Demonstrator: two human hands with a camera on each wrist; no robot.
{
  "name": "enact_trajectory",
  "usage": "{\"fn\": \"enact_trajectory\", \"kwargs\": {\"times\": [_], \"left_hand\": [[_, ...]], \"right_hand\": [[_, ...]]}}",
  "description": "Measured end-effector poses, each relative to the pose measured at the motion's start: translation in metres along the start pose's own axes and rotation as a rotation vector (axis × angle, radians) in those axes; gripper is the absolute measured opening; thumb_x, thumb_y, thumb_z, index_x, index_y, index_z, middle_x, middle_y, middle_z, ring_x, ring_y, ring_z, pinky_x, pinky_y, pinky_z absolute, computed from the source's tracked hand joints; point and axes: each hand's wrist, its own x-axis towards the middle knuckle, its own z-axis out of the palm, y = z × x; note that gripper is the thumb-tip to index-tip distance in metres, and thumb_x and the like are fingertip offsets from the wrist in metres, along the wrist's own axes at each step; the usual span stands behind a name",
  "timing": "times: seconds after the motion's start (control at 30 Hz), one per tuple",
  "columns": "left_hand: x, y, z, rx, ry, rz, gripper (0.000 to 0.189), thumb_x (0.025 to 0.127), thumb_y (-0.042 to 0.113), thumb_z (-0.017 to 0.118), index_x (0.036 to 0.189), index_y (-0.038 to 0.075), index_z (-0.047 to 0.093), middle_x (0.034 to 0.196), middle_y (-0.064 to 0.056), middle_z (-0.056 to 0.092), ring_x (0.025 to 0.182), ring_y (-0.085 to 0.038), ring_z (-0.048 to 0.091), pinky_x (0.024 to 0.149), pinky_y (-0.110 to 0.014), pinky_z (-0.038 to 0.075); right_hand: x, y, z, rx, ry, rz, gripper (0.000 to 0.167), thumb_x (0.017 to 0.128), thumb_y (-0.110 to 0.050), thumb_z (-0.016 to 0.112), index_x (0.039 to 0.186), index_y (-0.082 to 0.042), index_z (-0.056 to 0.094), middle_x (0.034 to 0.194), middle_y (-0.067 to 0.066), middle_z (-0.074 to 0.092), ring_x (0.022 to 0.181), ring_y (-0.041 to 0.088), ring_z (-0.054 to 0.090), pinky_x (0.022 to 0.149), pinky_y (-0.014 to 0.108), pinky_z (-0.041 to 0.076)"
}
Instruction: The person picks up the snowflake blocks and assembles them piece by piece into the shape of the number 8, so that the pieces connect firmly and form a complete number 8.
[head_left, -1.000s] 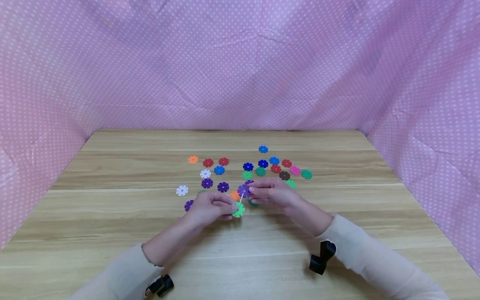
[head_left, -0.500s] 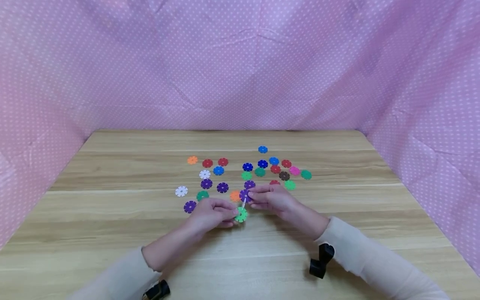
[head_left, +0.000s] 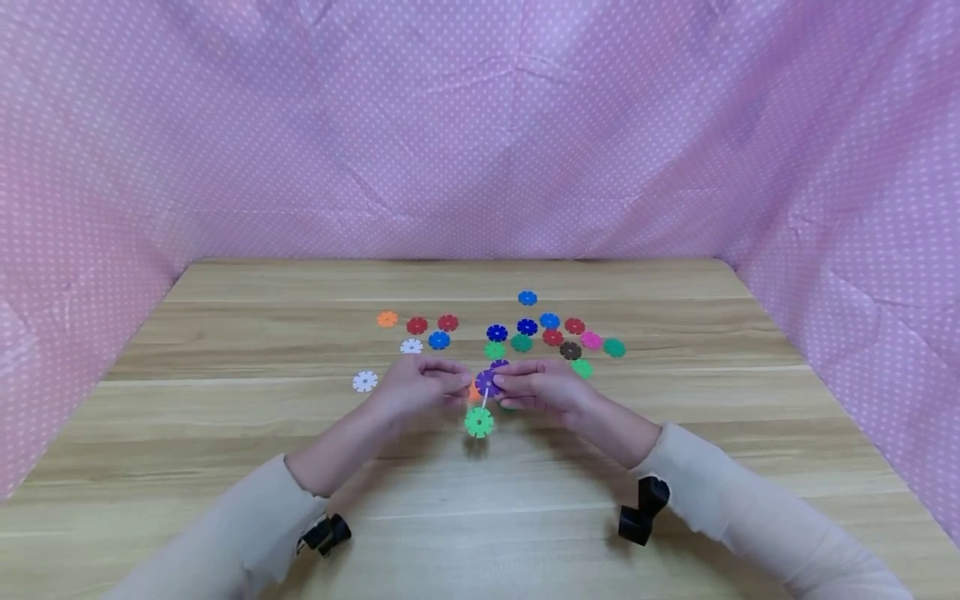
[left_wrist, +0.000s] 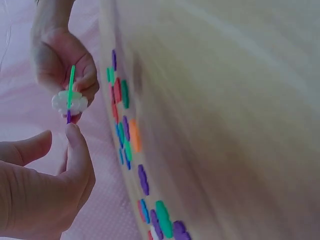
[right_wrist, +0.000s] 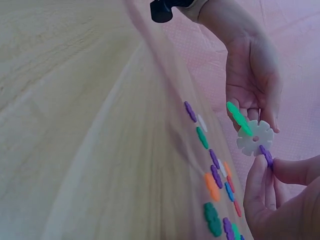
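My right hand (head_left: 546,387) pinches a purple snowflake disc (head_left: 486,382) between thumb and fingers. Slotted into that purple disc is a white disc (right_wrist: 248,145), edge-on in the head view. A light green disc (head_left: 479,422) is joined to the white one's other side and hangs toward me, over the table. My left hand (head_left: 416,388) holds nothing; its thumb and index finger are apart in the left wrist view. Its fingertips are close to the purple disc's left side. An orange disc (head_left: 473,392) lies partly hidden behind the hands.
Many loose discs lie flat on the wooden table (head_left: 480,533): a white disc (head_left: 365,382) at left, a pink disc (head_left: 591,340) and a brown disc (head_left: 570,351) at right, a blue disc (head_left: 527,297) farthest back. A pink dotted curtain (head_left: 480,150) surrounds the table.
My left hand has let go of the light green disc and moved away from me, up beside the purple disc. The joined discs have shifted only slightly in my right hand.
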Motion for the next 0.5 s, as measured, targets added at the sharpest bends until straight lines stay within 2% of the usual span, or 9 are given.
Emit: {"fn": "enact_trajectory", "kwargs": {"times": [0.13,0.27,0.37,0.5], "left_hand": [[0.006,0.008,-0.005,-0.03,-0.032,0.042,0.032,0.092,0.016,0.065,0.119,-0.001,0.063,0.114,-0.018,0.07,0.107,-0.028,0.068,0.097,-0.04,0.054],[0.009,0.011,-0.006,-0.007,-0.06,0.062,0.031,0.092,0.015,0.065,0.117,-0.002,0.064,0.111,-0.017,0.071,0.106,-0.029,0.069,0.097,-0.041,0.053],[0.013,0.009,-0.002,0.023,-0.057,0.045,0.027,0.09,0.014,0.067,0.113,0.001,0.067,0.107,-0.015,0.072,0.099,-0.026,0.07,0.095,-0.04,0.055],[0.016,0.005,0.004,0.015,-0.046,0.015,0.022,0.089,0.013,0.068,0.109,0.003,0.07,0.102,-0.013,0.073,0.089,-0.018,0.071,0.091,-0.037,0.057]], "right_hand": [[0.0,-0.006,0.0,0.026,-0.011,0.002,0.036,0.093,-0.006,0.06,0.127,0.006,0.056,0.086,-0.002,0.075,0.078,0.009,0.072,0.075,0.02,0.059],[-0.001,-0.011,0.0,0.008,-0.006,0.001,0.037,0.094,-0.007,0.06,0.128,0.006,0.056,0.087,-0.001,0.075,0.079,0.009,0.072,0.076,0.021,0.059],[0.0,-0.011,0.0,0.003,-0.007,0.001,0.036,0.094,-0.007,0.06,0.128,0.006,0.056,0.087,-0.001,0.074,0.079,0.009,0.072,0.076,0.021,0.059],[0.001,-0.007,0.001,-0.009,-0.016,-0.006,0.034,0.093,-0.005,0.061,0.125,0.006,0.059,0.087,-0.001,0.074,0.077,0.009,0.072,0.076,0.022,0.059]]}}
